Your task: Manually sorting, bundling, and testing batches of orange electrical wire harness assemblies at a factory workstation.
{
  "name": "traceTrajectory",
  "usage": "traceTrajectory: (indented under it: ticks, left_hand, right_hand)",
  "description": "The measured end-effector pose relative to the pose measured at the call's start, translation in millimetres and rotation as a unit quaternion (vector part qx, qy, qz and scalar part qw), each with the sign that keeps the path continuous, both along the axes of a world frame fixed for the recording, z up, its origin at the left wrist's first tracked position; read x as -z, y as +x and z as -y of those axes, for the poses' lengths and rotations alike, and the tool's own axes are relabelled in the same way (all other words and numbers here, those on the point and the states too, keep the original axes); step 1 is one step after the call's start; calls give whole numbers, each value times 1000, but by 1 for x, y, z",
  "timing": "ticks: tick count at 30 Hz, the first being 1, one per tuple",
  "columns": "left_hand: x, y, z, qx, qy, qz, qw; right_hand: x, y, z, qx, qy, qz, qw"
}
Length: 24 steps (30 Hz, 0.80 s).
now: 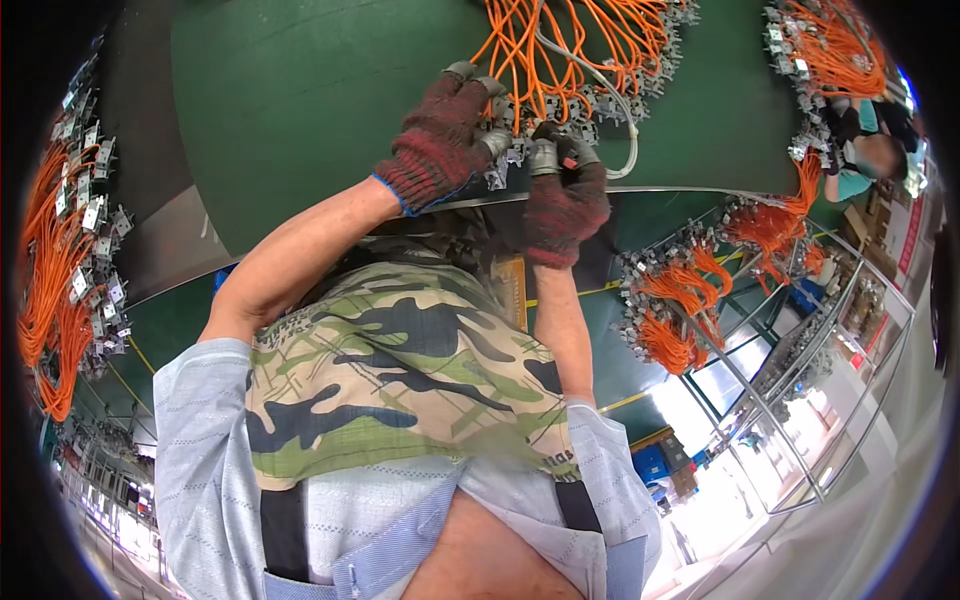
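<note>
A bundle of orange cables lies on the green tabletop, with small grey metal connectors along its near edge. My left hand, in a dark red knit glove with grey fingertips, rests at the bundle's left side. Its fingers are apart, and the thumb lies against the connectors at the near left corner. My right hand, gloved alike, is closed at the table's near edge. Between its thumb and fingers shows a small black-and-red piece, whose kind I cannot make out. A white cord loops past this hand.
More orange cable bundles with metal ends hang at the far left and right. Another bundle lies at the upper right, near a person in a teal top. A metal frame rack stands to the right.
</note>
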State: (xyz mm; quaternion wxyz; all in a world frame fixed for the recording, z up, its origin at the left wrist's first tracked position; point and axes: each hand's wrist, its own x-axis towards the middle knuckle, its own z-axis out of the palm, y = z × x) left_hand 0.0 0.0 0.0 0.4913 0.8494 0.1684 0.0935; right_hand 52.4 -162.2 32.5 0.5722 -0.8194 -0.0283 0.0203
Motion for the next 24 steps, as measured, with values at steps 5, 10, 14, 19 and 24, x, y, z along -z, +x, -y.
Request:
traceTrajectory:
  ticks: [5,10,14,19,24]
  left_hand:
    - [7,13,7,9,122,12,992]
    - [10,3,11,21,113,29,993]
    - [13,3,12,43,151,28,987]
    - [14,2,13,39,155,33,987]
    - [12,1,12,41,167,42,984]
  right_hand:
    - [6,3,-2,-31,-179,135,974]
    - [2,-6,-6,-27,-177,76,981]
    - [13,-2,-5,-8,-100,35,994]
    - [14,-1,-7,-15,-113,50,992]
    - [11,1,-5,-41,-144,96,984]
